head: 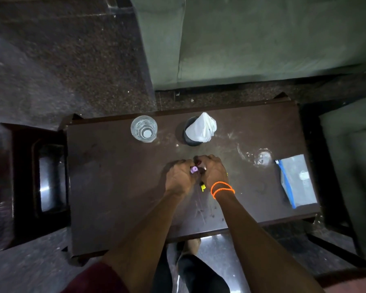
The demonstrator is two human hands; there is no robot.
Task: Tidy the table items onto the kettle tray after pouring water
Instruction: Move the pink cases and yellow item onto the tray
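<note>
Mid-table (118, 187), both hands meet: the left hand (179, 179) pinches a small purple cap (194, 169), the right hand (212, 173) curls round a partly hidden yellow-labelled item (203, 188). The glass (144, 129) and napkin holder (195, 132) stand near the far edge, with a plastic pouch (297, 180) by the right edge and bare tabletop to the left.

Head camera looks steeply down, seemingly near, at table (118, 187).

Open tabletop (114, 187) runs along frame left and bottom centre. Upper middle is blocked by a glass (144, 129) and, near it, a napkin holder (195, 132), with a passable gap between them. Right side: water spill (260, 158) and, just beside it, a plastic pouch (298, 180) at the table's right edge.
</note>
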